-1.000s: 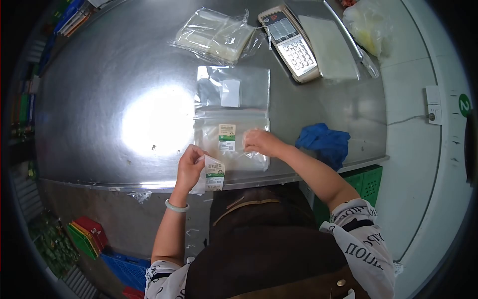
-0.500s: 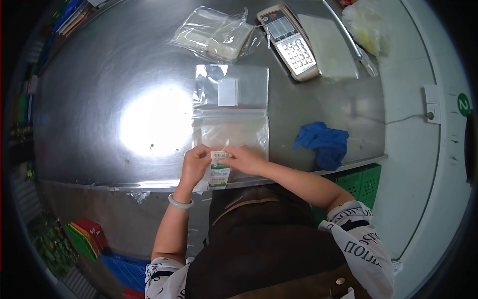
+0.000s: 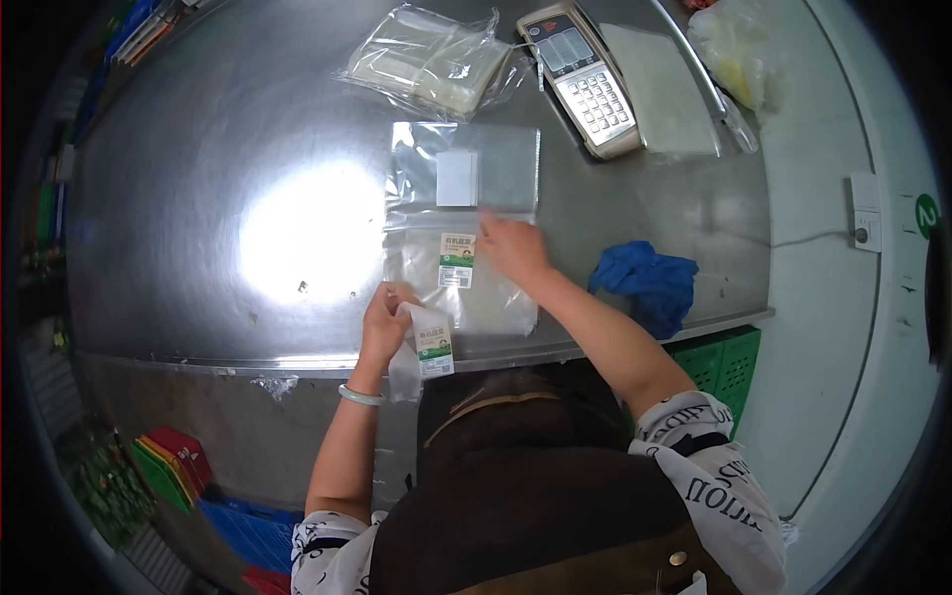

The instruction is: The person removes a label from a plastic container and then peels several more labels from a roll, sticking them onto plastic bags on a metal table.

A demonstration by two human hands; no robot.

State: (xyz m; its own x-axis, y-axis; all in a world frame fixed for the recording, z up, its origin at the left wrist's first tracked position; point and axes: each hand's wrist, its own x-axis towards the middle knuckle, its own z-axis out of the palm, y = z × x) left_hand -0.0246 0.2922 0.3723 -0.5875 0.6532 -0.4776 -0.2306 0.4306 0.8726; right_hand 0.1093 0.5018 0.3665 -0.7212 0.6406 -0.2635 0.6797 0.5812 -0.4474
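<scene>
Fingers of my left hand [image 3: 383, 315] are closed on a strip of labels [image 3: 434, 347], which hangs over the table's front edge. A green and white label [image 3: 457, 261] lies on a clear plastic bag [image 3: 501, 297]. My right hand [image 3: 511, 246] is just right of that label, over the bag; its fingertips are blurred, and whether they hold anything is unclear. Above, another clear bag [image 3: 511, 159] has a small white card [image 3: 456, 179] on or in it.
A pack of clear bags [image 3: 426, 59] and a keypad device [image 3: 585, 84] stand at the back of the metal table [image 3: 178, 198]. A blue cloth [image 3: 645, 288] lies at the right. Green crates [image 3: 719, 367] are below the right edge.
My right hand has moved up and right, away from my left hand. A label now shows on the lower bag. The strip in my left hand hangs lower and tilted.
</scene>
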